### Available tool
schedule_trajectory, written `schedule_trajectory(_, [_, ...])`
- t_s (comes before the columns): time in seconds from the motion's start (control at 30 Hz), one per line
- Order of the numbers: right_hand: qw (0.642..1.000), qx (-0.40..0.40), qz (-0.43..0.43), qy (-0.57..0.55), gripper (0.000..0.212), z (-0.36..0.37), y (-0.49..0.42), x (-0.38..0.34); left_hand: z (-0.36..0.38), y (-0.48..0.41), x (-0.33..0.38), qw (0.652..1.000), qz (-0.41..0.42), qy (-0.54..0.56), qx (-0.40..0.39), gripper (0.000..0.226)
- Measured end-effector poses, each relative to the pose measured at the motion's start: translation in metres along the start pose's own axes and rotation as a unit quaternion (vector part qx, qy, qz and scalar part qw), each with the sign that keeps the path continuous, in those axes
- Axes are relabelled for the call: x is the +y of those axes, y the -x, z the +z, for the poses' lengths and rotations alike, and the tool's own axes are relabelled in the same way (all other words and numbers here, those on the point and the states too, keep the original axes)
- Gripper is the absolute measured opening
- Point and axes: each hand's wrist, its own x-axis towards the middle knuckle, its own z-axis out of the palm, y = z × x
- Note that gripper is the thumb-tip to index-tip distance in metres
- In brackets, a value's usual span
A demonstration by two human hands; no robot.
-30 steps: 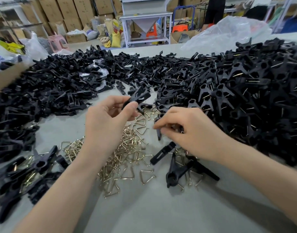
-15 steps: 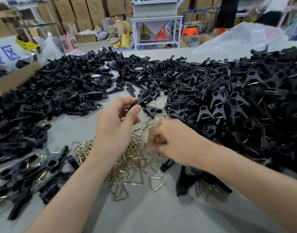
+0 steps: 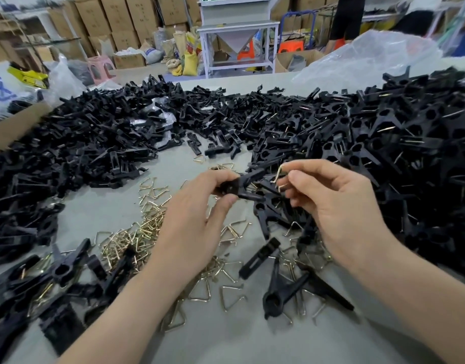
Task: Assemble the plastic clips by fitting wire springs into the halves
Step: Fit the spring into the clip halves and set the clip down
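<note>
My left hand pinches two black plastic clip halves held together, their free ends pointing right. My right hand pinches a bent wire spring just right of those ends, close to them. Both hands hover above the grey table. Loose brass-coloured wire springs lie scattered under and left of my hands. An assembled black clip lies near my right wrist, and a single half lies beside it.
Big heaps of black clip halves cover the left and back. Assembled clips pile up on the right. More clips lie at the front left. A clear plastic bag sits at the back right; cartons and a white stand are beyond.
My right hand lifted from the spring pile with one wire spring and moved up to the clip halves. My left hand turned the halves so that their ends point right.
</note>
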Motion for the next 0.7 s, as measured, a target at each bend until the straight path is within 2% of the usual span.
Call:
schedule_trajectory(0.13, [0.994,-0.005,0.062,-0.092,0.025,0.0029,0.0017,0.0018,-0.0031,-0.0022,-0.0010,1.000,0.014,-0.011,0.015,0.022])
schedule_trajectory(0.2, [0.992,-0.006,0.065,-0.113,0.025,0.0049,0.0024,0.0002,-0.0038,-0.0022,-0.0008,1.000,0.007,-0.009,0.006,0.023])
schedule_trajectory(0.37, [0.989,0.011,0.086,-0.117,0.015,0.0063,0.0050,0.0001,-0.0031,-0.0008,0.0027,1.000,0.023,-0.019,-0.006,0.024])
schedule_trajectory(0.5, [0.991,-0.006,0.110,-0.074,0.007,0.0064,0.0066,0.0026,-0.0035,-0.0010,0.0035,0.999,0.034,-0.012,0.004,0.022])
schedule_trajectory(0.6, [0.990,-0.005,0.122,-0.072,0.011,0.0060,0.0069,0.0018,-0.0038,-0.0017,0.0050,0.999,0.044,-0.013,0.010,0.022])
schedule_trajectory(0.7, [0.989,0.002,0.128,-0.067,0.007,0.0050,0.0054,0.0031,-0.0039,-0.0010,0.0060,0.998,0.054,-0.014,0.008,0.022])
